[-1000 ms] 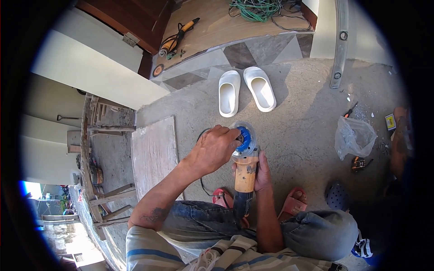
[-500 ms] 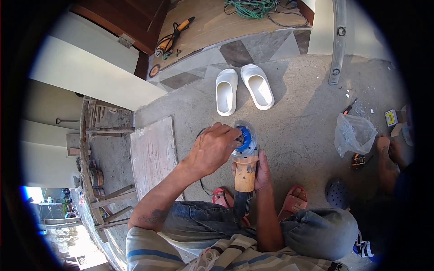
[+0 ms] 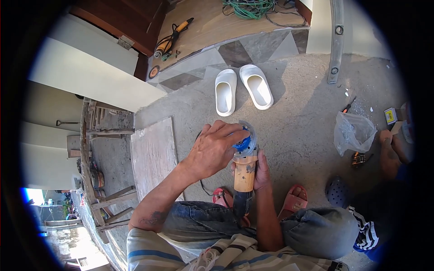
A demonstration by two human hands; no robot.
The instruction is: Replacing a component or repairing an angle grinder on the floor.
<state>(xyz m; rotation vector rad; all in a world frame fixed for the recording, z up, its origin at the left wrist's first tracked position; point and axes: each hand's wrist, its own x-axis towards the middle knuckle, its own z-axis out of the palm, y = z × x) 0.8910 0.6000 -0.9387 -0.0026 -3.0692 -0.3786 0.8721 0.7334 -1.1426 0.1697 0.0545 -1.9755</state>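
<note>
Upright between my knees stands an orange and black angle grinder [image 3: 244, 177], its head end away from me. My right hand [image 3: 262, 174] is closed around its orange body from the right side. A disc with a blue centre and a clear-looking rim [image 3: 251, 131] sits on the head. My left hand [image 3: 220, 143] reaches over from the left, fingers curled onto the middle of this disc. Its fingertips cover the hub, so any small part under them is hidden. A dark cord [image 3: 204, 187] runs beside the grinder.
White clogs [image 3: 257, 87] stand ahead on the concrete. A pale board [image 3: 156, 158] lies left. At right are a clear plastic bag [image 3: 355, 133], a tape measure [image 3: 358, 159], and another person's bare limb [image 3: 392, 151]. Another power tool [image 3: 174, 36] lies on the step.
My left fingers have shifted over the disc's blue centre and now cover its hub. My right hand keeps its hold. The person at the right has moved slightly, showing more striped clothing.
</note>
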